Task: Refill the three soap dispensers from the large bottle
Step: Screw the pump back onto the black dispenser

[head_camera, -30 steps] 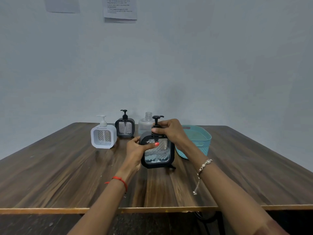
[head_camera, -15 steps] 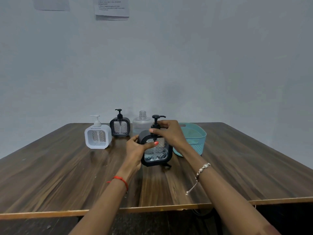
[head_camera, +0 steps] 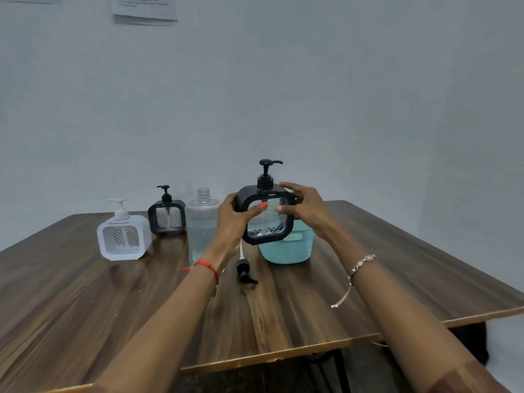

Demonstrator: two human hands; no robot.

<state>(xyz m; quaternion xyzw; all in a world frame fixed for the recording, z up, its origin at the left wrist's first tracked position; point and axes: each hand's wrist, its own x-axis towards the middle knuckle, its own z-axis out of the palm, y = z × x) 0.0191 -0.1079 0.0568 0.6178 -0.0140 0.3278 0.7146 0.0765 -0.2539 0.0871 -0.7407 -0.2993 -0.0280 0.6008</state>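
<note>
I hold a black square soap dispenser (head_camera: 266,221) in the air above the table, its pump head on top and clear liquid low in its patterned window. My left hand (head_camera: 234,219) grips its left side with the thumb across the front. My right hand (head_camera: 304,207) holds its right side. The large clear bottle (head_camera: 202,225), uncapped and partly full, stands just left of my left hand. A second black dispenser (head_camera: 167,215) and a white dispenser (head_camera: 123,236) stand further left.
A black pump cap with a white tube (head_camera: 245,269) lies on the wooden table (head_camera: 85,307) below the held dispenser. A teal woven basket (head_camera: 286,249) stands behind it. The table's front edge is near me.
The black dispenser has been lifted off the table and raised. My right hand has moved from its pump top to its right side. The loose pump cap now shows on the table.
</note>
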